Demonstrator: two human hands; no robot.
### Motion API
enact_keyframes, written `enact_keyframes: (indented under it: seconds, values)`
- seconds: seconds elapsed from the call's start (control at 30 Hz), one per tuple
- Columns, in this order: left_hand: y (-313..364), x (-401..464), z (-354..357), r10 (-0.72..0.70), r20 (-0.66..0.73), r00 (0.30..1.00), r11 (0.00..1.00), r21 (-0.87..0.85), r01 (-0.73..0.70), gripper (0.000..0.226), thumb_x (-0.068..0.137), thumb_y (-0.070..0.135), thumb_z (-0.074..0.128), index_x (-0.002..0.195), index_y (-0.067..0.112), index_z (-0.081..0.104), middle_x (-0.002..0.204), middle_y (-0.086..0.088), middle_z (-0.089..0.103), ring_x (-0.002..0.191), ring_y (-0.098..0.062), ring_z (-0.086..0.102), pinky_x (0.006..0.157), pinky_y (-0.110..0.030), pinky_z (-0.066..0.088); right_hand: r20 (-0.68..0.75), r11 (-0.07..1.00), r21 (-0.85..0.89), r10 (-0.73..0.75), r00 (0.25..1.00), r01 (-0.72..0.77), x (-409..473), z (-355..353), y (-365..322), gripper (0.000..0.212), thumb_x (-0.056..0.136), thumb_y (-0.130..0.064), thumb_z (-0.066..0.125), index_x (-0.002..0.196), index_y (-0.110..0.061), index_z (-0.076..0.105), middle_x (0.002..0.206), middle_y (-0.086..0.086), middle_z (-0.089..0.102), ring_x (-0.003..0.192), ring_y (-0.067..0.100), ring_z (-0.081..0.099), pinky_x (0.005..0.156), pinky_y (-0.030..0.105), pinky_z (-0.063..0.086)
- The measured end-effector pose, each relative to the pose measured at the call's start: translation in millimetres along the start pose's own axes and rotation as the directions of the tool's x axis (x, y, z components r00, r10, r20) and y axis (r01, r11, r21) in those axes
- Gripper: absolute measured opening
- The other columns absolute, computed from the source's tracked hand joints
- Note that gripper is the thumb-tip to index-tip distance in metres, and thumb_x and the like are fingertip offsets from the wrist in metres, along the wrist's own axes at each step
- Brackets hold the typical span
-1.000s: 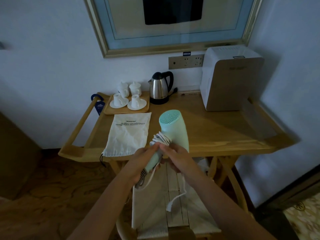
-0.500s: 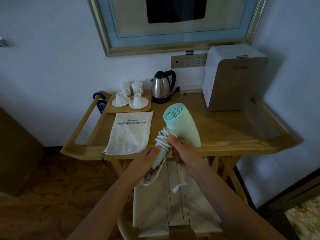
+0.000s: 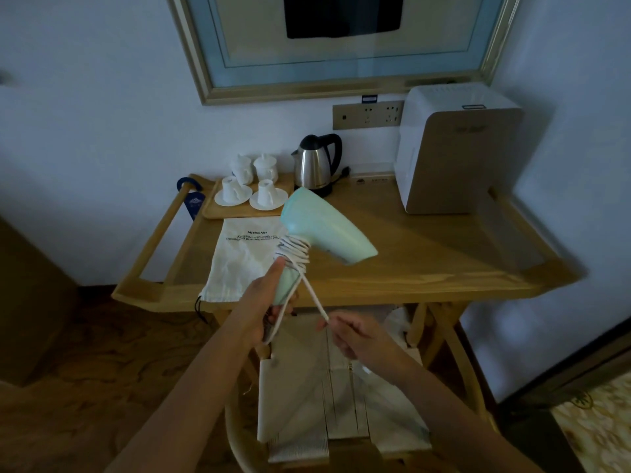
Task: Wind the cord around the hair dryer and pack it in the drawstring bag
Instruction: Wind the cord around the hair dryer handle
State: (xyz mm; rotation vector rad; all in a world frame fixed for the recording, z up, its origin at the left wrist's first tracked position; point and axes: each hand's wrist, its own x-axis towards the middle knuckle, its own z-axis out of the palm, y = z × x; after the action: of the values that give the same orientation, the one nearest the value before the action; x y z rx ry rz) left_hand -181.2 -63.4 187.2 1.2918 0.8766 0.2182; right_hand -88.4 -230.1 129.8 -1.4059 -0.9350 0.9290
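Head view: the mint hair dryer [image 3: 321, 230] is held up over the front of the desk [image 3: 426, 264], barrel pointing right.
Left hand [image 3: 264, 300]: closed round the dryer's handle, thumb up against the coils.
Right hand [image 3: 355, 336]: pinching the free run of the cord [image 3: 312, 295], which is drawn taut down from the coils.
Cord: white, limp, several turns already bunched at the handle top; its loose end is hidden.
Handling: the dryer looks light, with a rigid, smooth shell, so the handle is the sure hold; the cord needs tension or the turns will probably slacken.
Drawstring bag [image 3: 244, 257]: soft cloth, flat on the desk, just behind the dryer.
Change: half a second ago the right hand sat at the coils; it has since pulled down and away, and the dryer has swung its barrel rightward.
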Motion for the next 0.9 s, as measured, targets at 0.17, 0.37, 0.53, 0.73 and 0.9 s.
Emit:
enact_keyframes:
  seconds: [0.17,0.37,0.53,0.73,0.9]
  values:
    - [11,-3,-21,0.080,0.367,0.927,0.974,-0.227,0.006,0.051,0.085,0.061,0.043,0.079,0.012,0.057,0.052,0.001,0.049,0.034,-0.005,0.034,0.030,-0.015,0.030,0.097,0.993,0.069,0.093,0.991,-0.100,0,-12,16,0.024,0.093,-0.030,0.048,0.089,-0.018,0.069,0.058,-0.008,0.040,0.047,0.008,0.030,0.045,0.021,0.026]
    - [20,-18,-48,0.151,0.529,0.835,0.898,0.280,-0.339,0.050,0.077,0.072,0.043,0.066,0.030,0.067,0.047,0.005,0.055,0.038,-0.001,0.042,0.038,-0.014,0.034,-0.018,0.941,-0.318,0.120,0.993,-0.119,20,-67,-6,0.030,0.082,0.010,0.059,0.099,-0.016,0.056,0.077,-0.019,0.059,0.064,-0.010,0.057,0.067,0.011,0.043]
    - [19,-23,-45,0.037,0.612,0.790,0.616,0.609,-0.500,0.033,0.077,0.066,0.053,0.087,0.036,0.064,0.079,0.009,0.070,0.066,-0.008,0.065,0.057,-0.016,0.050,0.089,0.827,-0.546,0.217,0.972,-0.135,44,-79,-64,0.035,0.083,-0.005,0.062,0.057,-0.029,0.064,0.056,-0.013,0.065,0.052,-0.010,0.057,0.050,0.007,0.045]
    - [-19,-5,-16,0.065,0.497,0.865,0.212,0.841,-0.498,0.061,0.072,0.073,0.049,0.090,0.018,0.067,0.078,-0.003,0.065,0.059,-0.012,0.056,0.054,-0.021,0.041,0.221,0.649,-0.760,0.262,0.939,-0.002,75,-49,-112,0.011,0.083,-0.022,0.065,0.084,-0.012,0.069,0.075,-0.004,0.064,0.064,0.003,0.055,0.060,0.016,0.043]
    - [-31,18,-3,0.161,0.121,0.979,0.428,0.886,-0.180,0.052,0.073,0.066,0.058,0.089,0.016,0.060,0.076,0.000,0.064,0.062,-0.010,0.060,0.054,-0.028,0.050,0.114,0.534,-0.845,0.127,0.985,0.029,73,-7,-112,0.019,0.086,-0.007,0.053,0.090,0.003,0.068,0.091,0.016,0.069,0.076,0.028,0.062,0.058,0.027,0.041]
